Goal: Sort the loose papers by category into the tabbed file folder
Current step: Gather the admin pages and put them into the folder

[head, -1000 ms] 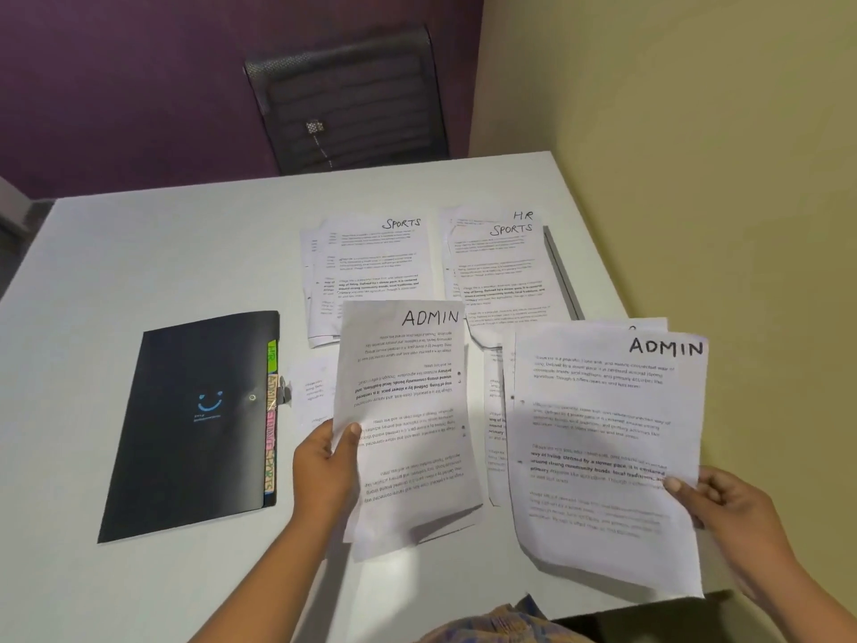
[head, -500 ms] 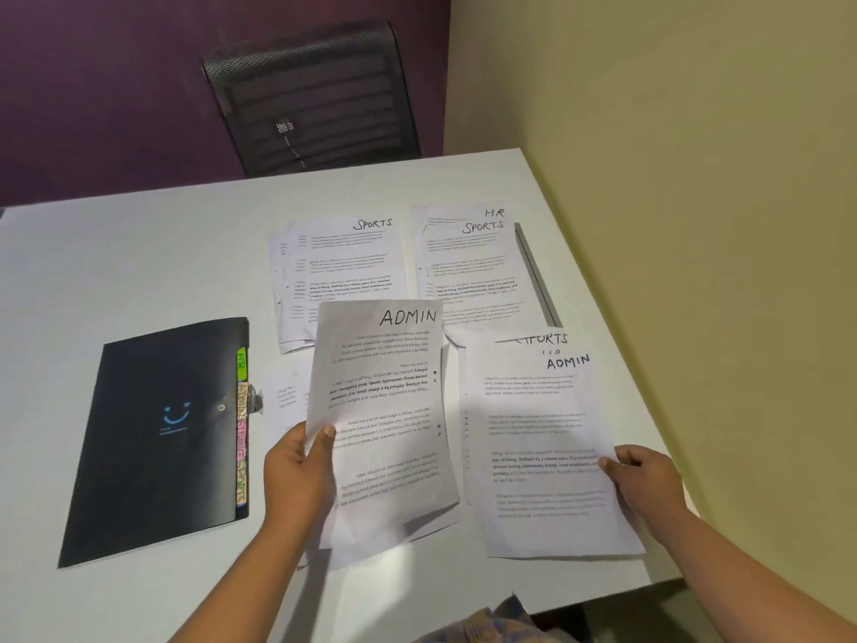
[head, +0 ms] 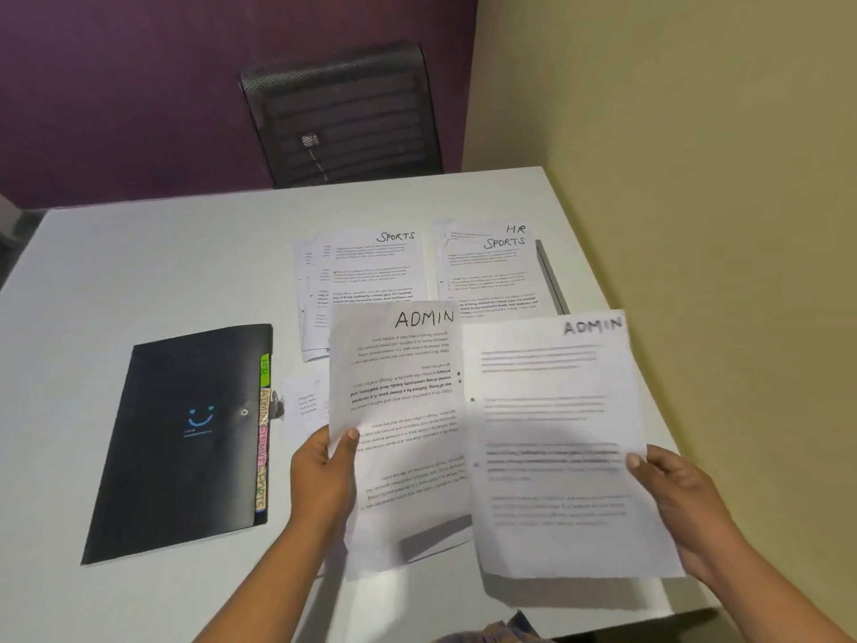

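Left hand [head: 320, 471] pinches ADMIN sheet [head: 399, 410] just right of closed folder [head: 185, 433] | right hand [head: 681, 498] grips second ADMIN sheet [head: 556, 433], farther right | folder's long axis runs near-to-far, tabs [head: 262, 433] facing sheets | left hand nearer.

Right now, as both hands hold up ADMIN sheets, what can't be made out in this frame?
Head view:
- White ADMIN sheet in the right hand: printed lines smeared by motion blur.
- Whatever lies beneath it and the left hand's ADMIN sheet: covered.
- Black tabbed file folder: closed, contents hidden.
- Grey flat object under the HR/SPORTS pile: mostly covered.
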The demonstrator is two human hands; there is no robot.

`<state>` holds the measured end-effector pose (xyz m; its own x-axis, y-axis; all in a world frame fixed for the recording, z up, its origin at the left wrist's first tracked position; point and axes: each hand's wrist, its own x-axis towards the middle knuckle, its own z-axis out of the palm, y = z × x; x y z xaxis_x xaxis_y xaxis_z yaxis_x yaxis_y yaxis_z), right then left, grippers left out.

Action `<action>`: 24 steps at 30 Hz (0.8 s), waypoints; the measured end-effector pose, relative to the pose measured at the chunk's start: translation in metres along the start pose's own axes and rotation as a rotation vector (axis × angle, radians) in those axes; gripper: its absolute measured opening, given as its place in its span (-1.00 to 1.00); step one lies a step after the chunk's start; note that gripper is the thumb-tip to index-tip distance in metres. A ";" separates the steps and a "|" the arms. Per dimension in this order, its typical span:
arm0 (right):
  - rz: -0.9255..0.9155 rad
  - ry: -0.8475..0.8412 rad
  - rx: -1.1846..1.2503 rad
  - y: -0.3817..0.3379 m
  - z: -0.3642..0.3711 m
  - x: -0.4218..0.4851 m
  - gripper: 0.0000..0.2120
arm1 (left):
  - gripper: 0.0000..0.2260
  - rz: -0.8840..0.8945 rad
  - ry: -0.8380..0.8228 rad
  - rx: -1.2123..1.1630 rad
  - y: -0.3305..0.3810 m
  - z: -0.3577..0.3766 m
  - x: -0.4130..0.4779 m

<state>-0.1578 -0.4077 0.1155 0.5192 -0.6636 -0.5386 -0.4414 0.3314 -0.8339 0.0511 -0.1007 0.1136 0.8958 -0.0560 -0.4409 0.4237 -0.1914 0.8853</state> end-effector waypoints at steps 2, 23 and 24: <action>0.032 -0.096 -0.018 -0.007 0.020 -0.004 -0.86 | -0.85 -0.020 -0.032 -0.020 0.002 0.004 0.001; -0.226 -0.273 -0.189 -0.022 0.105 -0.008 -0.83 | -0.82 0.053 -0.320 -0.132 0.030 0.014 -0.022; -0.245 -0.257 -0.197 -0.026 0.108 -0.008 -0.83 | -0.82 0.095 -0.302 -0.090 0.030 0.013 -0.020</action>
<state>-0.0715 -0.3383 0.1287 0.7815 -0.5093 -0.3604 -0.4006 0.0331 -0.9156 0.0439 -0.1181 0.1475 0.8573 -0.3604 -0.3677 0.3624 -0.0849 0.9282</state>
